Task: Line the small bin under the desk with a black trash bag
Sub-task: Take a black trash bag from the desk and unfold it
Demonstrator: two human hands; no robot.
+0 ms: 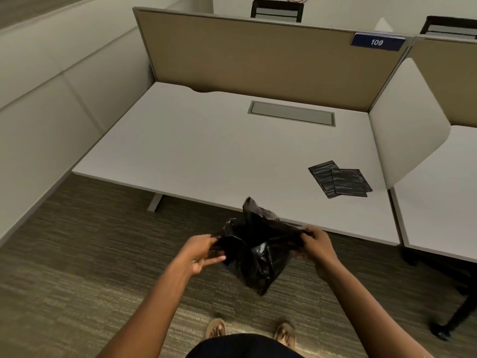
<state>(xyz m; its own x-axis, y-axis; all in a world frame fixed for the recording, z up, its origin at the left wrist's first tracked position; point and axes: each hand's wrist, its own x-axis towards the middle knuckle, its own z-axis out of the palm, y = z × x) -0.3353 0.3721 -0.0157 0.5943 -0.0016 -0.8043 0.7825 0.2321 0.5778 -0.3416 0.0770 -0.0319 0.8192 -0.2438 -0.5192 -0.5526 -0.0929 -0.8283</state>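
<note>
A crumpled black trash bag (258, 250) hangs in the air in front of the white desk (196, 151), just below its front edge. My left hand (200, 251) pinches the bag's left edge. My right hand (316, 245) grips its right edge, and the plastic is stretched between them. One corner of the bag sticks up over the desk edge. No bin shows in this view; the space under the desk is hidden by the desktop.
Two folded black bags (340, 180) lie on the desk near its right side. A cable hatch (291, 113) sits at the back, below a tan partition (258, 60). A chair base (449, 324) stands on the carpet at right. My feet (215, 328) are below.
</note>
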